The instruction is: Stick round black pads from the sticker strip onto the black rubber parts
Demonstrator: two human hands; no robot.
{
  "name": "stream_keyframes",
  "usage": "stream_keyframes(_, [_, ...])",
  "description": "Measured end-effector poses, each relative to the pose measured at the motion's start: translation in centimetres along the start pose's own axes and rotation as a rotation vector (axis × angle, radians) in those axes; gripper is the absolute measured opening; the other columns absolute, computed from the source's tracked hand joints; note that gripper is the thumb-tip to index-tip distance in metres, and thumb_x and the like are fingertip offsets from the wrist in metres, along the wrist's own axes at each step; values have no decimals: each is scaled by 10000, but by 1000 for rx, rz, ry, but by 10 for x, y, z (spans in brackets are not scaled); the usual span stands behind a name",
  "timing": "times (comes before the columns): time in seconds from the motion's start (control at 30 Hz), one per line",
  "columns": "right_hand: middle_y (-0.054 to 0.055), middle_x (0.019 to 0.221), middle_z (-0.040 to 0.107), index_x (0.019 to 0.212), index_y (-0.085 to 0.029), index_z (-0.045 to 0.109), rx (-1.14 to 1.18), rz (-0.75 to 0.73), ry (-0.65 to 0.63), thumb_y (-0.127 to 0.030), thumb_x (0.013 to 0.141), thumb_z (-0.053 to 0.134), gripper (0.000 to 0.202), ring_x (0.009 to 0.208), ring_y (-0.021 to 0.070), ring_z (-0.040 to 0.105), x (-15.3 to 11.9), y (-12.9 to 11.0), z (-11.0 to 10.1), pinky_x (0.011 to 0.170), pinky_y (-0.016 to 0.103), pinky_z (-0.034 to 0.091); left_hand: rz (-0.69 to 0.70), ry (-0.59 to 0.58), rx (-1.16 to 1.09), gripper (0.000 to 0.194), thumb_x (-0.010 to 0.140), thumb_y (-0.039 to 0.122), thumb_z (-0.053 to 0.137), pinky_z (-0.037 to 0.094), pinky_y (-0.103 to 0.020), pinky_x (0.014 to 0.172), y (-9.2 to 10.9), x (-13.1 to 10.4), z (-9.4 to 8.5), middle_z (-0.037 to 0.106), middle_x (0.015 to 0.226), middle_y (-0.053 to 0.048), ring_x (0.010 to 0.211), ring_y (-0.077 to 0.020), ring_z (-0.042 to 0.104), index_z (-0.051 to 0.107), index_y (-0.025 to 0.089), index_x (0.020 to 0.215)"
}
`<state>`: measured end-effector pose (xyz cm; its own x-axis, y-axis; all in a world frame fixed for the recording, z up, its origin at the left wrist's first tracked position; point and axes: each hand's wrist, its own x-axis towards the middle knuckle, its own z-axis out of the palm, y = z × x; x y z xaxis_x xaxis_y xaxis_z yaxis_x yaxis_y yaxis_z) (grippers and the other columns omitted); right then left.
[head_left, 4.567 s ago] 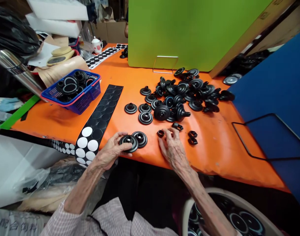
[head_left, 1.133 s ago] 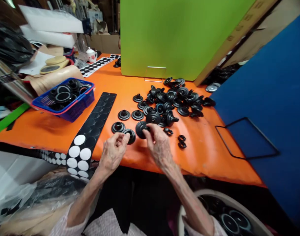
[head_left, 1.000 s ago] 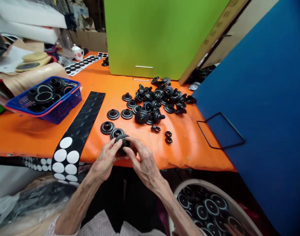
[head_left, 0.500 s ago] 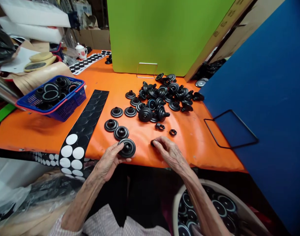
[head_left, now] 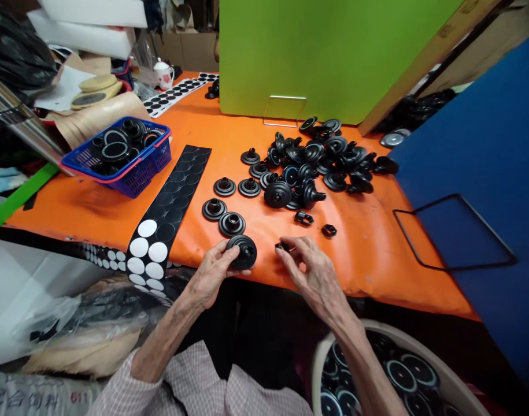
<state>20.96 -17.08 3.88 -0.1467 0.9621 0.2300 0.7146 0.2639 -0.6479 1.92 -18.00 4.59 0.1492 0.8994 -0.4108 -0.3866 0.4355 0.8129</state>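
My left hand (head_left: 214, 267) grips a round black stepped disc (head_left: 243, 252) by its rim, thumb on top, at the table's front edge. A short distance to the right, my right hand (head_left: 305, 263) pinches a small black ring-like nut (head_left: 283, 247) between thumb and fingertips. Two similar loose pieces, a black nut (head_left: 329, 230) and a black collar (head_left: 303, 218), lie just beyond that hand. Several black discs with raised necks (head_left: 232, 223) stand on the orange table beyond my left hand. Farther back is a jumbled pile of black discs (head_left: 314, 153).
A strip of round stickers (head_left: 173, 188) hangs over the front edge of the orange table (head_left: 95, 222). Left stands a blue basket (head_left: 138, 176) of black parts. A green panel (head_left: 325, 52) and a blue panel (head_left: 476, 156) border the table. Below right is a tub (head_left: 318, 370) of discs.
The view has turned, so everything sits differently in it. My right hand has lifted and tilted the small nut slightly, while my left hand keeps its hold on the disc.
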Motion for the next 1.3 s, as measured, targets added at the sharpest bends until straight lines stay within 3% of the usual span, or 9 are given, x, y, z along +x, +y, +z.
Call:
stream_keyframes(0.1, [46, 905, 605, 1079, -199, 591, 146, -70, 57, -285, 924, 533, 186, 738, 148, 612, -10, -28, 6, 678, 289, 538, 48, -1, 47, 413, 741, 413, 714, 560, -317, 741, -2, -2, 3, 680, 1000, -97, 895, -209, 643, 651, 108, 1012])
stream_keyframes(0.2, [50, 926, 594, 1105, -207, 582, 163, -105, 123, -240, 917, 543, 195, 728, 141, 603, -17, -41, 16, 680, 294, 550, 82, -10, 87, 383, 763, 408, 690, 541, -314, 805, -4, -3, 4, 684, 1005, -87, 912, -200, 638, 650, 120, 1013])
stream_keyframes(0.5, [62, 944, 575, 1140, -243, 586, 105, -109, 118, -243, 925, 523, 224, 742, 163, 624, -20, -39, 27, 680, 323, 583, 137, -47, 217, 342, 847, 425, 607, 510, -301, 876, -12, -2, 0, 687, 1067, -73, 988, -206, 633, 653, 153, 1050])
stream_keyframes(0.63, [89, 1071, 585, 1238, -262, 555, 156, -104, 65, -244, 938, 470, 313, 882, 185, 652, -25, -42, 25, 748, 345, 588, 126, -64, 213, 418, 779, 402, 703, 492, -327, 932, -8, -5, 2, 671, 1131, -96, 1093, -240, 600, 637, 138, 1096])
stream_keyframes(0.77, [106, 1177, 599, 1297, -232, 508, 327, 147, 39, -373, 934, 474, 391, 1014, 210, 635, -25, -40, 21, 880, 416, 553, 67, -111, 127, 467, 746, 348, 742, 503, -355, 932, 0, -8, 4, 654, 1182, -122, 1096, -256, 610, 621, 124, 1137])
stream_keyframes(0.9, [84, 1075, 677, 1127, -215, 595, 629, 359, -54, -510, 857, 570, 401, 1005, 229, 650, -22, -40, 23, 886, 431, 545, 65, -178, 56, 449, 753, 322, 738, 533, -351, 896, 4, -12, 6, 662, 1170, -118, 1077, -255, 628, 615, 132, 1140])
stream_keyframes(1.07, [42, 987, 682, 975, -225, 582, 836, 392, -17, -481, 831, 623, 297, 936, 189, 657, -24, -47, 32, 812, 345, 570, 117, -160, 111, 367, 785, 324, 709, 531, -330, 899, 0, -18, 3, 678, 1126, -98, 1018, -228, 652, 630, 142, 1094])
stream_keyframes(1.2, [47, 1006, 665, 999, -229, 562, 834, 385, -23, -487, 853, 592, 298, 953, 196, 646, -25, -47, 41, 825, 359, 570, 145, -99, 98, 389, 767, 344, 729, 537, -319, 880, -4, -17, 1, 676, 1127, -90, 1021, -225, 644, 638, 156, 1095])
stream_keyframes(1.3, [63, 1034, 659, 1047, -227, 567, 753, 342, -38, -507, 887, 531, 325, 976, 208, 639, -23, -42, 39, 830, 379, 565, 86, -152, 10, 389, 813, 407, 672, 553, -302, 813, -1, -11, 1, 673, 1130, -85, 1000, -220, 643, 646, 171, 1121])
